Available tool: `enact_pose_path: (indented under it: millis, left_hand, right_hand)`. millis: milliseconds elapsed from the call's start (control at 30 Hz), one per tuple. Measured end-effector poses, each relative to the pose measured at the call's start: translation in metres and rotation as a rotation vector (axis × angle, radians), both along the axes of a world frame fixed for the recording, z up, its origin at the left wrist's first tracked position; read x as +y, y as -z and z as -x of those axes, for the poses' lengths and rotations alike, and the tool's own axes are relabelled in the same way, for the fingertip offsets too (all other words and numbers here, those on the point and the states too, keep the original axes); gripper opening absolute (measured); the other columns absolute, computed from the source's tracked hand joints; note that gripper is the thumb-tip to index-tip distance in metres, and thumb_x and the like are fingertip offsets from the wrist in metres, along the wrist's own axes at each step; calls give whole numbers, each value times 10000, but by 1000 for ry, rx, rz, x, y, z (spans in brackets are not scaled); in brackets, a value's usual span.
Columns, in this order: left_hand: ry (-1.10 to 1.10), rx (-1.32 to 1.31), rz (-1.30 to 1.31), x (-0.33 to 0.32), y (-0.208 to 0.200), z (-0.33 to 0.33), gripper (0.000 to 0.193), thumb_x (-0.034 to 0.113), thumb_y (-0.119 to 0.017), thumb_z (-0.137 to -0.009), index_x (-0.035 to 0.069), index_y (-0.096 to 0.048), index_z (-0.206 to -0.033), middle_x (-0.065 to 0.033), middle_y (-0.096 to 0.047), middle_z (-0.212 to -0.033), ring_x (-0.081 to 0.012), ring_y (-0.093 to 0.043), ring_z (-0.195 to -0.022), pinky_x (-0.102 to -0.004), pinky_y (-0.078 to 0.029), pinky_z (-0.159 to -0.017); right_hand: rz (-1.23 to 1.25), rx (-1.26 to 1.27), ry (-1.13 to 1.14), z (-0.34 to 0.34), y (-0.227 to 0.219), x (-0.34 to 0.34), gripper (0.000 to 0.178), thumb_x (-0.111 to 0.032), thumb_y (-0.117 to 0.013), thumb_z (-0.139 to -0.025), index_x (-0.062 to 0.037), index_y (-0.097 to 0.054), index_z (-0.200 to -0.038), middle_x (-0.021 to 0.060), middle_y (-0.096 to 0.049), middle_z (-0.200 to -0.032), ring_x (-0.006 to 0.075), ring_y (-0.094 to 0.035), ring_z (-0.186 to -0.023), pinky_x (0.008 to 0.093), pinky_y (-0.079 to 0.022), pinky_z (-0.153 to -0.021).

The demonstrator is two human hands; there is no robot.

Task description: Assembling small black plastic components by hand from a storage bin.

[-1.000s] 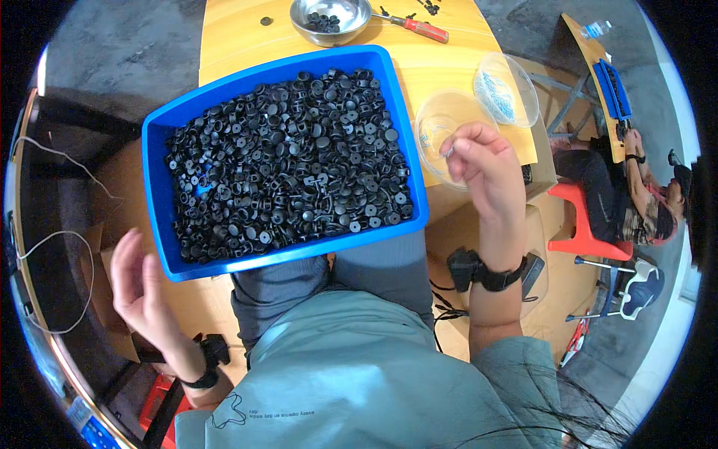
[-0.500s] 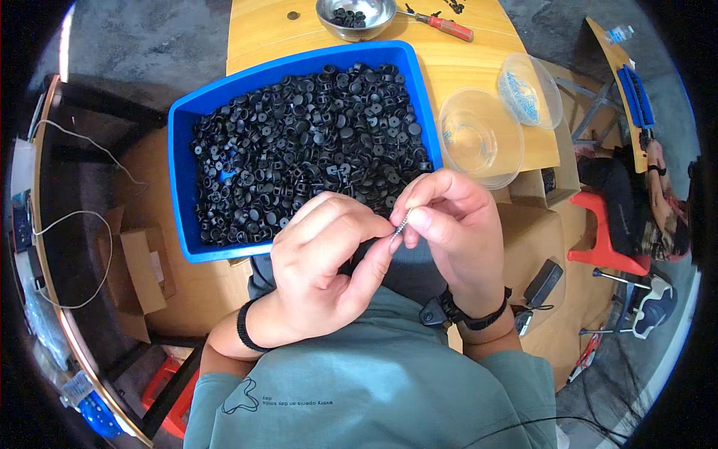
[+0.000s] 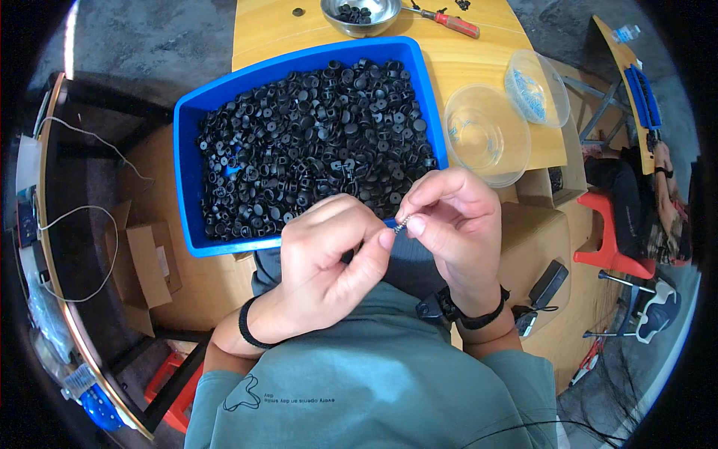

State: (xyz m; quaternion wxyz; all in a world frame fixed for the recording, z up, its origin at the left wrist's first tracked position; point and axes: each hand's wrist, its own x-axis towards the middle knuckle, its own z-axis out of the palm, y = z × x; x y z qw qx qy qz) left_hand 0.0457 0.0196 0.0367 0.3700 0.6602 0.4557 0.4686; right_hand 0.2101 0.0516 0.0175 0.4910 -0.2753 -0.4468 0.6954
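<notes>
right hand (image 3: 452,217) and left hand (image 3: 333,251) pinch a small screw (image 3: 402,223).

A bin (image 3: 187,179) of small parts (image 3: 314,142) sits on the table (image 3: 486,60), two tubs (image 3: 486,135) to its right, a bowl (image 3: 359,15) behind it

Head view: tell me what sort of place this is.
Probably a small assembly workshop. A blue bin heaped with small black plastic parts, a screwdriver on the wooden table, and the left hand and right hand pinching a small screw point to it.
</notes>
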Motion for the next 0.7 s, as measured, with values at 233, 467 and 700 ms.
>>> enact_pose_path:
  millis: [233,467,700]
  left_hand:
    - [163,-769,699,-3,10,-1,360,217,-483,-926,10,-573,-646,-24,-543,-578,-89,-506,-577,-235,-424,-581]
    - [113,-614,530,-7,11,-2,305,176,-502,-929,17,-557,-675,-14,-543,-632,-63,-483,-609,-214,-393,-561]
    - [83,-410,349,-8,6,-5,287,163,-510,-931,12,-554,-691,-7,-531,-649,-55,-461,-608,-202,-364,-551]
  right_hand:
    - [-486,-262,205,2,2,-1,255,98,-619,-694,16,-616,-935,72,-618,-796,121,-582,-695,242,-463,-598]
    - [-125,-178,126,3,-7,-6,183,-42,-669,-782,7,-605,-945,40,-595,-785,90,-542,-681,228,-436,-610]
    - [-99,-291,-70,-4,-5,-5,182,-142,-607,-872,-9,-584,-749,9,-552,-705,57,-475,-629,208,-368,-542]
